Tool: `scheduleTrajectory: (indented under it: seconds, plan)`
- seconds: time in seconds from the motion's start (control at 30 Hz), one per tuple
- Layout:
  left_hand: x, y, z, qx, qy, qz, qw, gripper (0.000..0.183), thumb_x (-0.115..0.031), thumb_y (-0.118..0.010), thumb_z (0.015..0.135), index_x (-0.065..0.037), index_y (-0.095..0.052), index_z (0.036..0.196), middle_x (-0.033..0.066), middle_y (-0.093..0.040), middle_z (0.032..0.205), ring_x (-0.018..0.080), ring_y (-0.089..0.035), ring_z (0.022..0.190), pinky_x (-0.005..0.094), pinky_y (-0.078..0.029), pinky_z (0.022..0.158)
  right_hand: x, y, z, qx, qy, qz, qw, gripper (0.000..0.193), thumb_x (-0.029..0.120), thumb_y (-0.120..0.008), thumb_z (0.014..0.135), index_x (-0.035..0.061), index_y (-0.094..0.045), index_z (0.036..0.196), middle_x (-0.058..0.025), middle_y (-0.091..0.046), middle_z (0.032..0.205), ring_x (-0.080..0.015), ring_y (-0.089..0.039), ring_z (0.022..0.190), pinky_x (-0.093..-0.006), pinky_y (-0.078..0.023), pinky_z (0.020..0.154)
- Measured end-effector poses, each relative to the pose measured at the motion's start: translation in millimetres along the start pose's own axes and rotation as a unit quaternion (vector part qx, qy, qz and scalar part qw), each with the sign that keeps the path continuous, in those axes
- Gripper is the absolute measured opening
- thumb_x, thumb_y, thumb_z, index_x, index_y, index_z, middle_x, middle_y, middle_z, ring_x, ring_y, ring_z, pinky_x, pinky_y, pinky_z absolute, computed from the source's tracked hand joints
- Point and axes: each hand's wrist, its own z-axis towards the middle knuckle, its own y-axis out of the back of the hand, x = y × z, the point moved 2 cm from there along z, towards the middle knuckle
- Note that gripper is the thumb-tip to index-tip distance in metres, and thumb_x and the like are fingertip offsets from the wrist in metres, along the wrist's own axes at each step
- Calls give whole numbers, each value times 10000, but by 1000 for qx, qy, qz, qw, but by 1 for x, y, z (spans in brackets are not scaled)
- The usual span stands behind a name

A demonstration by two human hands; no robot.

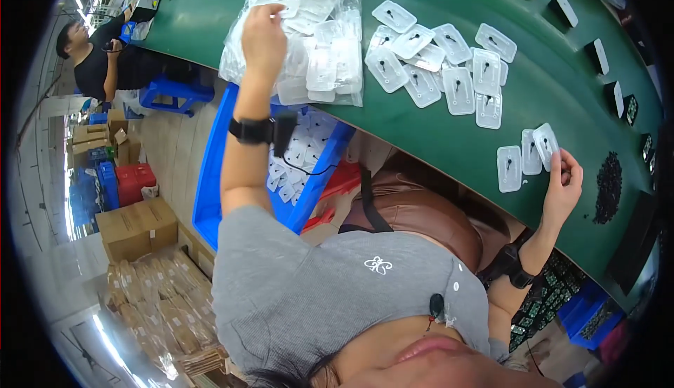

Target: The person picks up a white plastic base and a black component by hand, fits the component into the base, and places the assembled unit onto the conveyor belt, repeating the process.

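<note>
Head view, looking down over a green bench (491, 114) that curves across the frame. At the bench's near edge the left hand (263, 37) is closed on a clear plastic tray (286, 8), lifting it from the clear bag of trays (309, 37) that overhangs that edge. Further along the same edge, the right hand (565, 184) pinches another clear tray (545, 144) between thumb and fingers, beside two trays (518, 163) lying flat. A loose heap of trays (442, 62) (each with a small dark part inside) sits mid-bench. A pile of small black parts (608, 186) lies just beyond the right hand. A blue crate (210, 170) stands under the bench.
</note>
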Motion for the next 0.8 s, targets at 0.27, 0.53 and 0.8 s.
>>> scheduleTrajectory:
  seconds: [0.27,0.53,0.8]
  plan:
    - [28,-36,36,168,-204,93,960,410,36,-562,732,-69,-610,1126,143,-617,1086,329,-551,1031,417,-461,859,-1,15,-1,-75,8,-36,996,221,178,-653,890,29,-662,1053,-9,-611,951,-58,-512,742,-198,-422,678]
    - [80,-38,41,201,-157,197,947,453,-117,-671,782,-130,-583,1227,168,-579,1069,356,-514,1030,429,-401,927,-21,103,-5,-287,-36,13,957,178,134,-652,894,5,-664,1016,-23,-663,917,-69,-588,834,-194,-450,740]
    - [105,-41,33,219,-59,208,951,379,-123,-634,823,-139,-586,1199,207,-552,1072,377,-539,1026,419,-443,870,-59,124,-34,-206,-37,-127,970,208,86,-662,844,71,-686,1050,-6,-597,927,-71,-527,746,-194,-435,673]
